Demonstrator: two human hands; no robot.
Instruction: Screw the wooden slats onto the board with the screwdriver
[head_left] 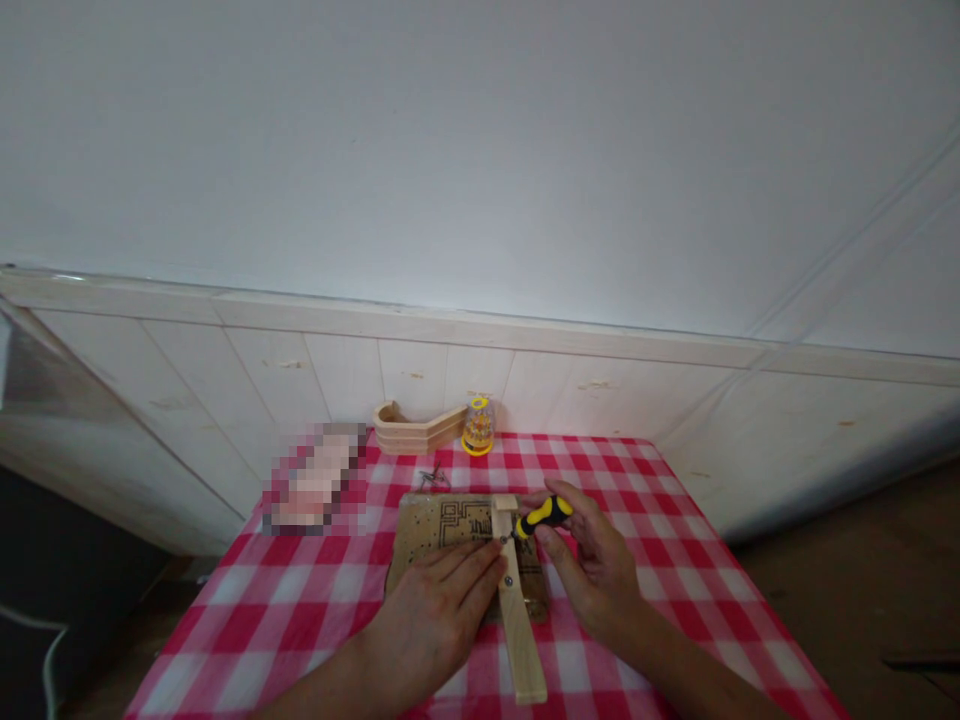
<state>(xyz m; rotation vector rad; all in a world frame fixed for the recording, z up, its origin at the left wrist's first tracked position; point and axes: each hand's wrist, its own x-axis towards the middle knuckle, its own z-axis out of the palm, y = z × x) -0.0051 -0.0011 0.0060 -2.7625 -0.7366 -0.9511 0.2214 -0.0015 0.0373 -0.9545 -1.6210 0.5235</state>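
Left hand (439, 610) lies open and flat, fingertips pressing the slat (519, 620) onto the board (439, 525) beneath. Right hand (592, 570), just beside it, is clamped round a screwdriver (544, 515) whose tip meets a screw (504, 541) near the slat's far end. Loose screws (431, 478) lie beyond the board. I judge the hazard thus: a tilted tip may slip toward the left fingertips, or the slat may pivot.

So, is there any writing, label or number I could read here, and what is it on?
Nothing here can be read.
The wooden board: dark printed lines and dots, no letters to make out.
The screwdriver in the right hand: no brand legible.
The small yellow container: too small to read.
The patch beside the board: blurred out.
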